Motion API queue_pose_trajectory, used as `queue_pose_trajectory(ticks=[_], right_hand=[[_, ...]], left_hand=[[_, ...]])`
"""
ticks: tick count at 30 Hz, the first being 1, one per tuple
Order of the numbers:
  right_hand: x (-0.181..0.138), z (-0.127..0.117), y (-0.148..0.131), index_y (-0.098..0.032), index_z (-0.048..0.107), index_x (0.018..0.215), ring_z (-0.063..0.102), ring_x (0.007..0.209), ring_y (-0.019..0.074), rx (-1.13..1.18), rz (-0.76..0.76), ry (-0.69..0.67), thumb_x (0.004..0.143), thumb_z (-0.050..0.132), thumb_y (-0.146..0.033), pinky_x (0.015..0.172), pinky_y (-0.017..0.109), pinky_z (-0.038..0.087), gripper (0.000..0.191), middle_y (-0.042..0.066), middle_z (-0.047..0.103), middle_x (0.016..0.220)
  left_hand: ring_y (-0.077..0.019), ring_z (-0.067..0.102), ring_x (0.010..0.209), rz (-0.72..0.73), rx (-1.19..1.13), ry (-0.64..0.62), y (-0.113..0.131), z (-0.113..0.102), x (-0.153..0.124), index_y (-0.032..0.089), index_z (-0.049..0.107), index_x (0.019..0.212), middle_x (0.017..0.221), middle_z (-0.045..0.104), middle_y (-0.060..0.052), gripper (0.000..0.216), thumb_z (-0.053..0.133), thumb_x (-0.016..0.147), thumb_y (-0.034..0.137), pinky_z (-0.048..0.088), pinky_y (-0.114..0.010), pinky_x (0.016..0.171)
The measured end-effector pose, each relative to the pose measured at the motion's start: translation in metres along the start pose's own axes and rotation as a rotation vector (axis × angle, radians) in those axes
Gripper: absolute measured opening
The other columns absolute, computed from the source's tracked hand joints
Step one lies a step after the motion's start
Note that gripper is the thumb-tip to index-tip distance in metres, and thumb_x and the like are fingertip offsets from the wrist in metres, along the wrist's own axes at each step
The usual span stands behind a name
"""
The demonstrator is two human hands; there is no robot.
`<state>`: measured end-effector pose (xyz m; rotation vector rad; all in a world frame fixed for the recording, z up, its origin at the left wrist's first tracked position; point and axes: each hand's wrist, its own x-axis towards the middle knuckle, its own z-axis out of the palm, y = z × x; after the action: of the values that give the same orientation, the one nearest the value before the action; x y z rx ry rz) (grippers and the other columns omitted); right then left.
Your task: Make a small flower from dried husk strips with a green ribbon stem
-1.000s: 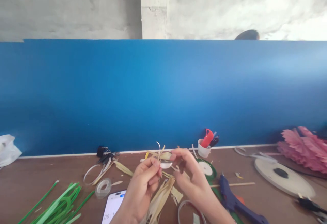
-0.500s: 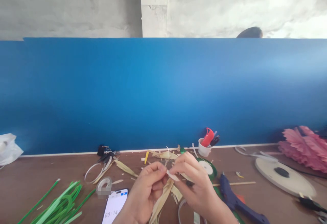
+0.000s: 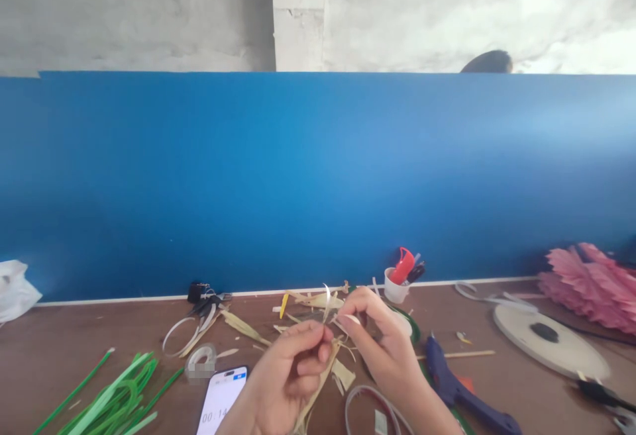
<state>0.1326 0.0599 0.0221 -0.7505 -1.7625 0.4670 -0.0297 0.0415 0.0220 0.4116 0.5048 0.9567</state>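
My left hand (image 3: 288, 372) is closed in a pinch on a dried straw-coloured leaf strip (image 3: 314, 392) that hangs down toward the table's near edge. My right hand (image 3: 385, 349) is closed too, its fingertips pinching a thin pale strip (image 3: 328, 297) that curls upward just above the left hand's fingers. Both hands meet low in the middle of the view, above loose dried leaf pieces (image 3: 318, 301) scattered on the brown table (image 3: 89, 342).
A phone (image 3: 221, 400), a tape roll (image 3: 201, 359), green strips (image 3: 116, 402) and binder clips (image 3: 203, 296) lie left. A white cup with red scissors (image 3: 400, 276), a blue glue gun (image 3: 454, 388), a round white board (image 3: 546, 345) and pink paper fans (image 3: 589, 286) lie right. A blue partition (image 3: 318, 177) stands behind.
Both hands have dropped slightly and shifted their pinch along the strips. The pale strip now curls upward from the right fingertips instead of lying across between the hands.
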Motion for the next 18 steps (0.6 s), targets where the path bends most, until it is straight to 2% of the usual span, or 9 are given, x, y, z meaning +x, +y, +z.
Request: queue_pose_trajectory(ticks=[5,9,18], right_hand=[[0.0003,-0.0017,-0.0009,-0.023,0.056,0.081,0.047,0.070,0.0138,0.111,0.028,-0.017,0.090,0.054,-0.014,0.063,0.027,0.035,0.012,-0.002,0.051,0.077],[-0.0006,-0.0028,-0.0018,-0.023,0.056,0.082,0.047,0.070,0.0140,0.145,0.028,-0.022,0.090,0.055,-0.014,0.064,0.028,0.035,0.012,-0.002,0.051,0.077],[-0.0009,-0.0039,-0.0022,-0.023,0.057,0.082,0.048,0.071,0.0146,0.167,0.010,-0.020,0.089,0.055,-0.014,0.064,0.029,0.037,0.012,-0.002,0.052,0.077]], left_hand=[[0.0011,0.031,0.038,-0.170,-0.190,-0.140,0.0014,-0.0028,-0.0020,-0.001,0.067,0.074,0.056,0.054,-0.003,0.014,0.060,0.081,0.009,0.019,-0.006,0.028],[0.0001,0.034,0.039,-0.208,-0.240,-0.185,0.0014,-0.0030,-0.0030,-0.002,0.066,0.076,0.057,0.053,-0.004,0.016,0.057,0.084,0.009,0.022,-0.006,0.028],[0.0005,0.034,0.040,-0.258,-0.245,-0.240,0.0003,-0.0028,-0.0058,-0.001,0.066,0.078,0.057,0.053,-0.003,0.011,0.061,0.081,0.008,0.023,-0.005,0.029]])
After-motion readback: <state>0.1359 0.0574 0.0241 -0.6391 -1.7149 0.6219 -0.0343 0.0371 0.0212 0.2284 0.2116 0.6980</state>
